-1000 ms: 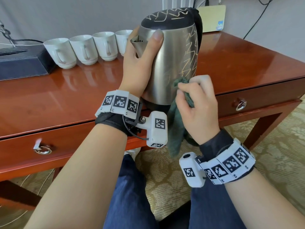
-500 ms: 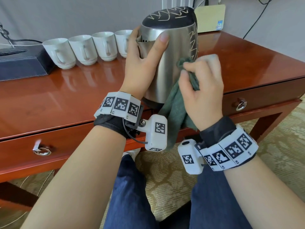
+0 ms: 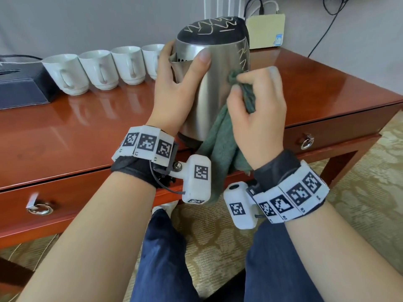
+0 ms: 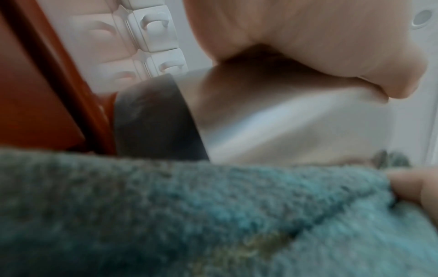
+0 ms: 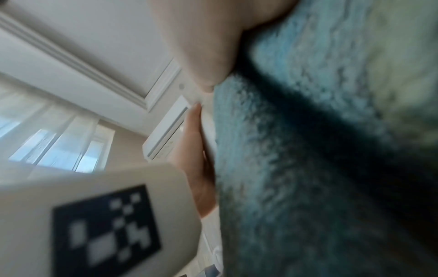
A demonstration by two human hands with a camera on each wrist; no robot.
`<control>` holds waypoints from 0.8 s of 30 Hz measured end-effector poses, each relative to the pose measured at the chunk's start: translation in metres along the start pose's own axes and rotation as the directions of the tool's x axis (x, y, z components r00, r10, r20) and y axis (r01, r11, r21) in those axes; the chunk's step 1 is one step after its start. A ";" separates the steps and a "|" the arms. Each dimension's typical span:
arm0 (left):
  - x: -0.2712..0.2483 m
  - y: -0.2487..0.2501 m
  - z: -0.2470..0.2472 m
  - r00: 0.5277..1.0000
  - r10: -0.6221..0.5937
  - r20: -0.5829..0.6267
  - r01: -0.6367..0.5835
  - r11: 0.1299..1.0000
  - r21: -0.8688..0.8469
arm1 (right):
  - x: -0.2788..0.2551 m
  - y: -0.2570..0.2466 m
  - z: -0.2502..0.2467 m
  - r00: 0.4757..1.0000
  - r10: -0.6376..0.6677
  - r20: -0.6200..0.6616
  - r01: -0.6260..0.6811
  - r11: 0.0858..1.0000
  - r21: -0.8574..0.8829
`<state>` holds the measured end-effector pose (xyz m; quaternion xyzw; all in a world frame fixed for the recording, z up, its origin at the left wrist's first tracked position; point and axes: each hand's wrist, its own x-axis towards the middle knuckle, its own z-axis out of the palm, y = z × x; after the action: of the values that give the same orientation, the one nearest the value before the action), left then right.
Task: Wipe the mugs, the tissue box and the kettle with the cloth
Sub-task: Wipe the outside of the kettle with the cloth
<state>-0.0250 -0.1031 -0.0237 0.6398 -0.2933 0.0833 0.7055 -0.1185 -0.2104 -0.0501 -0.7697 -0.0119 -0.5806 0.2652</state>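
Observation:
A steel kettle (image 3: pixel 214 88) with a black lid stands near the front edge of the red-brown table (image 3: pixel 72 136). My left hand (image 3: pixel 181 83) grips its left side, thumb across the front and fingers round the spout. My right hand (image 3: pixel 257 110) clutches a green cloth (image 3: pixel 220 147) and presses it to the kettle's right front, high on the body; the cloth's tail hangs past the table edge. The left wrist view shows the kettle (image 4: pixel 272 123) over the cloth (image 4: pixel 189 215). Cloth (image 5: pixel 320 159) fills the right wrist view. Several white mugs (image 3: pixel 99 69) line the back left beside a dark tissue box (image 3: pixel 20 88).
A cream box (image 3: pixel 266 29) with cables stands against the wall behind the kettle. The table has two drawers with ring pulls (image 3: pixel 40 209) (image 3: pixel 306 141). My knees in blue trousers (image 3: pixel 165 258) sit below, over patterned carpet (image 3: pixel 370 182).
My right hand has slid the cloth up the kettle's side from low to high. The left hand keeps its grip while the kettle turns slightly.

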 end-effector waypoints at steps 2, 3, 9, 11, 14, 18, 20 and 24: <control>-0.001 0.000 0.000 1.000 -0.003 -0.005 0.002 1.000 -0.025 | -0.007 0.004 -0.005 0.998 0.060 0.005 -0.061 0.998 0.008; -0.001 0.000 0.000 1.000 0.002 -0.008 -0.002 0.999 -0.040 | -0.013 0.004 -0.007 0.998 0.061 0.026 -0.061 0.998 0.000; -0.001 0.004 -0.001 0.999 -0.028 0.015 0.030 0.992 -0.125 | -0.031 -0.009 0.001 0.975 -0.141 0.175 0.168 0.974 -0.154; -0.001 0.003 -0.003 0.999 -0.032 0.033 0.036 0.990 -0.136 | -0.017 -0.012 0.000 0.977 -0.166 0.133 0.183 0.975 -0.127; -0.001 0.003 -0.004 0.998 -0.035 0.049 0.041 0.990 -0.136 | 0.002 -0.011 -0.006 0.996 -0.078 0.041 0.080 0.995 -0.058; -0.002 0.005 -0.003 0.998 -0.032 0.046 0.038 0.989 -0.140 | -0.010 -0.001 -0.013 0.997 0.072 0.042 -0.072 0.997 -0.009; -0.003 0.005 -0.002 0.999 -0.033 0.038 0.038 0.988 -0.148 | -0.029 0.003 -0.013 0.991 0.105 0.088 -0.103 0.994 -0.021; -0.003 0.005 -0.003 0.997 -0.046 0.055 0.055 0.984 -0.172 | -0.048 -0.001 -0.008 0.984 0.044 0.171 -0.029 0.996 -0.089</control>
<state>-0.0288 -0.0987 -0.0214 0.5851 -0.3009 0.0231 0.7527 -0.1411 -0.1990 -0.0913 -0.8280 0.0045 -0.5067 0.2402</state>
